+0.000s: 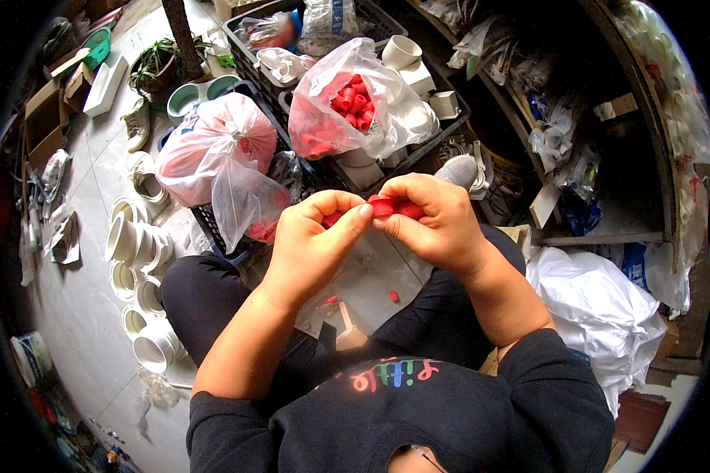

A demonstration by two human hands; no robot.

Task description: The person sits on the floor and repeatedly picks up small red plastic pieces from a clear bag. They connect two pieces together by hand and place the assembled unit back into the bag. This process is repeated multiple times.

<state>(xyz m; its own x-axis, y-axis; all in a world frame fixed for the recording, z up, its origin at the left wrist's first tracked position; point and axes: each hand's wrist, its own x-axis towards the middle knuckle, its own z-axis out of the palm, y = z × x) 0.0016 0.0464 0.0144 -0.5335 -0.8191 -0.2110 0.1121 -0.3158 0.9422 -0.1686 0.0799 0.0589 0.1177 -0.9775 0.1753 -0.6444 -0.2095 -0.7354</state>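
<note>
Red fittings (383, 207) between both hands (314, 236) (440, 222), more inside open translucent bag (321, 87)

Red ribbed pieces (383, 207) between the fingers (412, 189)

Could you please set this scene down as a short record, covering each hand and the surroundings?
Left hand: pinching red pieces
Right hand: pinching red pieces beside the left hand
Ahead: open translucent bag of red pieces; tied bag to its left
Between legs: loose red piece on floor
Far left: white pipe fittings
Right: white sack
</note>
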